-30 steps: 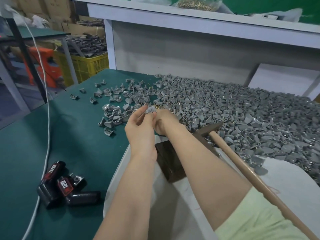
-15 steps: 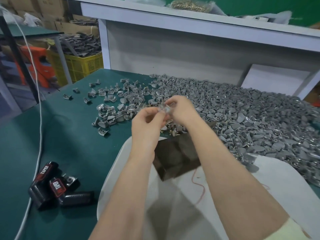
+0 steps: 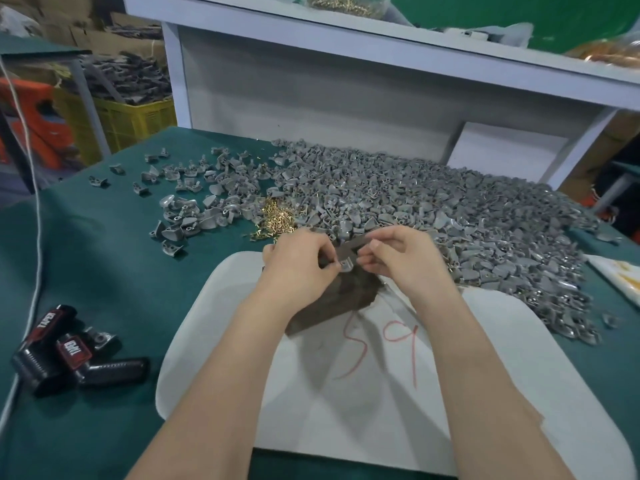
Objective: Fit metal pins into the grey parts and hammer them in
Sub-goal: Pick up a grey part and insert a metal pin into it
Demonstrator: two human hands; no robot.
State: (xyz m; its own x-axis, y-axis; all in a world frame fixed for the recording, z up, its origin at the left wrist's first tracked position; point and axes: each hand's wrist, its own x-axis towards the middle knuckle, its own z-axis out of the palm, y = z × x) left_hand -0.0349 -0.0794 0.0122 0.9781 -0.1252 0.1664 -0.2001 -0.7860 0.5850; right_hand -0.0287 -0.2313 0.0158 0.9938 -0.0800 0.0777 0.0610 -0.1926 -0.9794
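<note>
- The left hand is being held curled, with its fingertips clamped on the left edge of one grey part.
- The right hand is being pinched shut against the same part's right edge. Whether a pin is lying between those fingertips cannot be told.
- The part is being held just above a dark block, which is lying on a white sheet marked in red.
- Handling is being judged as follows: the part looks small, light and stiff, with a smooth curved back likely to slip. It is best taken by its flat edges, with the hole left facing up.
- Brass pins are lying in a loose pile just beyond the left hand. They are being judged tiny and easily scattered.
- A heap of grey parts is crowding the block's far and right sides, and loose grey parts are lying to the left.
- Black and red tools and a white cable are lying well apart on the green table.
- No hammer is being shown.
</note>
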